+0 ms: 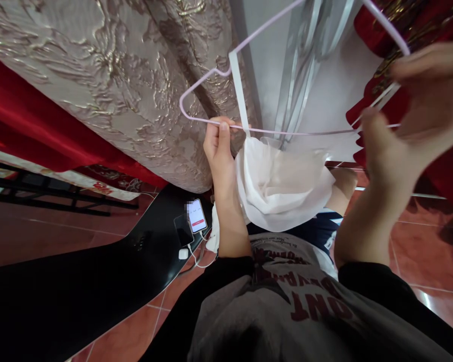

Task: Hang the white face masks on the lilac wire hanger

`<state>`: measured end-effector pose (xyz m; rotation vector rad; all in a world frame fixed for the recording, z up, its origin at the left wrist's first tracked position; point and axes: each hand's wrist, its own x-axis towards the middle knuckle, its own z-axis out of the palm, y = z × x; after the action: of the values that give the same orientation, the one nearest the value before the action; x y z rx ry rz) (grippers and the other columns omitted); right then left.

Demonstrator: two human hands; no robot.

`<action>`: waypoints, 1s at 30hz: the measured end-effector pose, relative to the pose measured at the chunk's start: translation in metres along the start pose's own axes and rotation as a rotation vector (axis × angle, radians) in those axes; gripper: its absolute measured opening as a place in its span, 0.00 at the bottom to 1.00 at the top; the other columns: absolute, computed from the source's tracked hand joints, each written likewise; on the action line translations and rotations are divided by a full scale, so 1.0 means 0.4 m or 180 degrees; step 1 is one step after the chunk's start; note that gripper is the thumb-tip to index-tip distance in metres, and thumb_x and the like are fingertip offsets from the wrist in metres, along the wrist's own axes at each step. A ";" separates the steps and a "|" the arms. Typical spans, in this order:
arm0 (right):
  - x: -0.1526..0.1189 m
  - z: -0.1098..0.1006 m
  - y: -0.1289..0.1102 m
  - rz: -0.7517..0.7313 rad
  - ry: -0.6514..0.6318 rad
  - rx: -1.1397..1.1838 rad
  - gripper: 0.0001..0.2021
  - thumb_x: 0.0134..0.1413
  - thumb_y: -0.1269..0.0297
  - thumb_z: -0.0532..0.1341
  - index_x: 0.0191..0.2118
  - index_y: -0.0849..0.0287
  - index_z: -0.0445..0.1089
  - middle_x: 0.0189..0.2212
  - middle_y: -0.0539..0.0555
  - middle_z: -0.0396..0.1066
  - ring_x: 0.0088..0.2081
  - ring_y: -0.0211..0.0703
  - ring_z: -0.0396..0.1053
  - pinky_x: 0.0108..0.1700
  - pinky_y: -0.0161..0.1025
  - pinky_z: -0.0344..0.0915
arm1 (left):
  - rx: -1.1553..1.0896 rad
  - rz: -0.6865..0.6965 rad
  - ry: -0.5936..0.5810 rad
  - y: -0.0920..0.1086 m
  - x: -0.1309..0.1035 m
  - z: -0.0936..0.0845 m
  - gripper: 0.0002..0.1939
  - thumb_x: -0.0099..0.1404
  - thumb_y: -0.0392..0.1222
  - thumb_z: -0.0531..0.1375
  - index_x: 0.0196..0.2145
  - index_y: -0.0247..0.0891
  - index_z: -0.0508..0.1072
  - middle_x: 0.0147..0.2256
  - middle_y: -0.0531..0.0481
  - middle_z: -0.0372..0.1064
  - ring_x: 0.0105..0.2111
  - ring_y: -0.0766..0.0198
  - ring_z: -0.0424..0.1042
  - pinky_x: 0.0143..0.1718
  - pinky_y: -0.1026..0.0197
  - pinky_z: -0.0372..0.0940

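A thin pale-lilac clothes hanger [272, 131] spans the space in front of me. My left hand [221, 143] pinches its lower bar near the left corner. From the hanger hangs a white cloth garment [283, 186] with thin straps, bunched above my lap. One white strap [239, 93] loops over the hanger's left arm, beside a notch. At the other end, my right hand [411, 105] is blurred, thumb and fingers curved apart around the hanger's right end. Another white strap [387, 96] passes between them; whether the fingers grip it is unclear.
A black glossy bench [98, 271] at left carries two phones [197, 216], one lit, with white cables and a small white case [183, 254]. Embossed beige curtain fabric [117, 90] hangs close by the left hand. Red drapery [381, 30] hangs on the right, above red floor tiles [419, 241].
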<state>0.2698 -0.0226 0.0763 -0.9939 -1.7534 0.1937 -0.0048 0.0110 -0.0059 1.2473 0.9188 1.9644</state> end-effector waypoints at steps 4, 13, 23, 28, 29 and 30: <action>-0.055 0.109 -0.001 -0.0205 -0.0470 -0.0458 0.12 0.71 0.50 0.66 0.51 0.49 0.80 0.46 0.55 0.83 0.49 0.56 0.79 0.60 0.61 0.71 | 0.0110 -0.0020 -0.0111 0.020 -0.008 0.001 0.26 0.78 0.72 0.64 0.40 0.45 0.76 0.39 0.47 0.76 0.44 0.53 0.80 0.49 0.53 0.74; -0.094 0.149 0.032 0.0045 -0.0118 -0.0691 0.13 0.73 0.48 0.63 0.51 0.47 0.82 0.42 0.52 0.83 0.47 0.52 0.75 0.61 0.58 0.64 | 0.0608 -0.0361 -0.1000 0.094 -0.016 -0.054 0.23 0.79 0.65 0.67 0.39 0.43 0.84 0.38 0.45 0.80 0.38 0.56 0.76 0.41 0.55 0.74; -0.078 0.145 0.020 0.0288 -0.0096 -0.0564 0.11 0.72 0.49 0.64 0.45 0.45 0.83 0.39 0.52 0.81 0.45 0.52 0.74 0.62 0.60 0.66 | 0.0286 -0.0477 -0.1551 0.093 0.000 -0.109 0.18 0.75 0.61 0.71 0.48 0.45 0.91 0.43 0.42 0.86 0.26 0.62 0.70 0.26 0.58 0.65; -0.078 0.164 0.016 0.0337 -0.0134 -0.0530 0.10 0.72 0.51 0.64 0.46 0.45 0.82 0.38 0.51 0.81 0.45 0.52 0.73 0.63 0.60 0.65 | -0.0144 -0.0742 -0.1442 0.104 -0.016 -0.063 0.23 0.67 0.63 0.77 0.51 0.46 0.90 0.50 0.39 0.85 0.23 0.62 0.69 0.23 0.55 0.63; -0.081 0.168 0.014 0.0331 -0.0143 -0.0515 0.10 0.71 0.52 0.64 0.47 0.44 0.82 0.38 0.51 0.81 0.46 0.52 0.73 0.64 0.60 0.64 | -0.0229 -0.0739 -0.1416 0.111 -0.019 -0.047 0.23 0.68 0.65 0.77 0.52 0.48 0.90 0.50 0.40 0.84 0.22 0.62 0.68 0.23 0.55 0.62; -0.084 0.172 0.012 0.0326 -0.0152 -0.0500 0.09 0.71 0.52 0.64 0.48 0.44 0.82 0.39 0.51 0.81 0.46 0.52 0.73 0.64 0.60 0.64 | -0.0313 -0.0705 -0.1398 0.119 -0.020 -0.030 0.23 0.69 0.65 0.76 0.53 0.50 0.90 0.49 0.41 0.84 0.21 0.63 0.67 0.22 0.55 0.60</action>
<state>0.2172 -0.0207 0.0206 -1.2030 -1.7832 0.1471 -0.0197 -0.0246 0.0255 1.3802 0.6938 1.4646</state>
